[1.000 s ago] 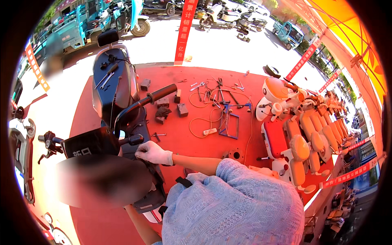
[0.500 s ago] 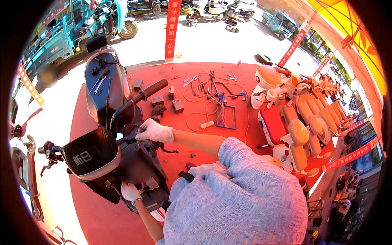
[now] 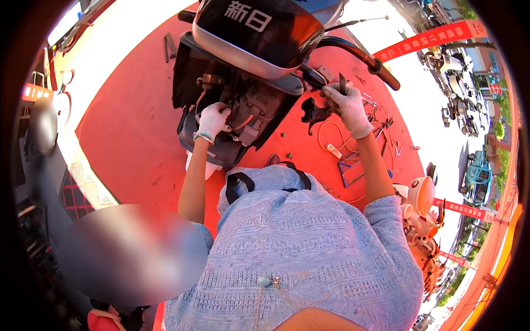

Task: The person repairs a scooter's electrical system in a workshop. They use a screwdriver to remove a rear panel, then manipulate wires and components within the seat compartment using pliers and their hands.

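An electric scooter stands in front of me, its glossy black and silver front cover [image 3: 251,33] at the top. Below the cover, the opened body shows wiring and connectors [image 3: 255,113]. My left hand [image 3: 211,122], in a white glove, is at these wires with its fingers pinched together; what lies between them is hidden. My right hand [image 3: 349,110], also gloved, is closed on a thin dark part by the handlebar, whose tip [image 3: 342,84] sticks up past the fingers. A black brake lever assembly [image 3: 314,112] hangs just left of that hand. The black handlebar grip [image 3: 385,74] is farther right.
Tools and a yellow cord [image 3: 326,129] lie on the red mat [image 3: 138,121] to the right, near a blue metal frame [image 3: 350,170]. Orange and white scooters [image 3: 420,198] stand at the right. Blurred figures and a seated person [image 3: 105,319] are at the left.
My view has swung, bringing the scooter's front to the top. My left hand has come up among the wires; my right hand stays by the handlebar and now grips the thin dark part.
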The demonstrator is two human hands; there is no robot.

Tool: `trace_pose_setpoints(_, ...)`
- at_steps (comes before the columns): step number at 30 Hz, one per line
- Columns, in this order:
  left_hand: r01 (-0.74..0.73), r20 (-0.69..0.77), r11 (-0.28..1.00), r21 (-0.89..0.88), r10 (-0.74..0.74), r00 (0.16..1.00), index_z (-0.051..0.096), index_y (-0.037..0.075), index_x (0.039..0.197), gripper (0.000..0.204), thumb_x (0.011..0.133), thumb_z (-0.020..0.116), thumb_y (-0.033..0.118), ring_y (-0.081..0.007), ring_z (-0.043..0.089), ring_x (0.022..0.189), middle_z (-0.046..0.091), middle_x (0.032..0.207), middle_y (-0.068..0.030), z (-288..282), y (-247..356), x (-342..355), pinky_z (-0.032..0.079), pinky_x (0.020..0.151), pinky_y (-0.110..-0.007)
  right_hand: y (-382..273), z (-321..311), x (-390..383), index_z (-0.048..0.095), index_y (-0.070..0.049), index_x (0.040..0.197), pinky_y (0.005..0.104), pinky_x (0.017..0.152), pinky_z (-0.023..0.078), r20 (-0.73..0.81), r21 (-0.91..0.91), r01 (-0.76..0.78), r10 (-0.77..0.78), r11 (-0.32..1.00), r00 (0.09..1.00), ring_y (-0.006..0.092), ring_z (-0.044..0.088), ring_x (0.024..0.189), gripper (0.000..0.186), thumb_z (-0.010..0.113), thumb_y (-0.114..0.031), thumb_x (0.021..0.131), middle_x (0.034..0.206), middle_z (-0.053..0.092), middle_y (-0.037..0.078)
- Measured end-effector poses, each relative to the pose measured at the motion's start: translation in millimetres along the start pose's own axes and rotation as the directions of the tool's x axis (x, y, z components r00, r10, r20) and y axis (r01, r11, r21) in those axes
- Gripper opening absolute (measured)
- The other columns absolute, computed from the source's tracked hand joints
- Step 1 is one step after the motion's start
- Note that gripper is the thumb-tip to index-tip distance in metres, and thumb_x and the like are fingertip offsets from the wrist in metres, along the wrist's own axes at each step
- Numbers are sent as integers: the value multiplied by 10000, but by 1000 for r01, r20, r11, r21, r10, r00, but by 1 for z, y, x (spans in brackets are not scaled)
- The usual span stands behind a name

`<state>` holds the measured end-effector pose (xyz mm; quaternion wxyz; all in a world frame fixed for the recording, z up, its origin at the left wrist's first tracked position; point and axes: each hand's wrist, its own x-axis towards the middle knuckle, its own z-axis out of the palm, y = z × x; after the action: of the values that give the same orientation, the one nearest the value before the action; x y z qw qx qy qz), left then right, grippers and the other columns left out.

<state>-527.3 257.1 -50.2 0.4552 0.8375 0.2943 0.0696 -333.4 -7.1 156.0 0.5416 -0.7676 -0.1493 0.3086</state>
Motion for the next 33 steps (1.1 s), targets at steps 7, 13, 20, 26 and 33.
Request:
trace_pose_setpoints(7, 77, -289, 976, 205, -15, 957, 650, 74, 810, 259, 759, 638, 327, -327, 618, 830, 649, 841, -141, 12, 8, -18, 481, 733, -429, -15, 6, -5, 623, -9, 830, 192, 420, 194, 28, -154, -31, 36, 988, 999, -1, 282, 457, 182, 587, -172, 903, 556, 392, -71)
trace_pose_setpoints(13, 44, -508, 990, 136, 32, 861, 634, 96, 875, 182, 772, 661, 244, -286, 633, 805, 657, 826, -89, 40, 18, -19, 493, 706, -391, -11, 7, -10, 606, -4, 898, 187, 415, 165, 27, -238, -63, 71, 969, 997, 1, 235, 461, 217, 532, -205, 937, 569, 348, -81)
trace_pose_setpoints(20, -56, -418, 979, -196, -32, 908, 643, 105, 948, 148, 831, 608, 188, -299, 634, 787, 655, 814, -115, 30, 13, -22, 488, 699, -382, -11, 3, -8, 619, 1, 894, 188, 408, 182, -17, -230, -65, 63, 971, 998, -2, 257, 453, 221, 535, -201, 928, 587, 387, -71)
trace_pose_setpoints(26, 16, -256, 999, -42, -26, 966, 618, 143, 1010, 194, 898, 520, 266, -312, 638, 832, 667, 867, -122, 16, 10, -24, 496, 693, -422, -27, 6, -14, 604, 3, 928, 187, 410, 161, 11, -140, -67, 70, 988, 998, 4, 224, 452, 214, 517, -192, 940, 571, 328, -80)
trace_pose_setpoints(33, 102, -193, 987, 125, -77, 978, 590, 141, 1009, 202, 867, 549, 279, -309, 643, 819, 668, 826, -109, 14, 16, -22, 498, 682, -428, -41, 17, -29, 592, 3, 918, 186, 400, 161, 63, -168, -60, 71, 984, 995, 7, 215, 447, 212, 492, -182, 950, 561, 315, -79)
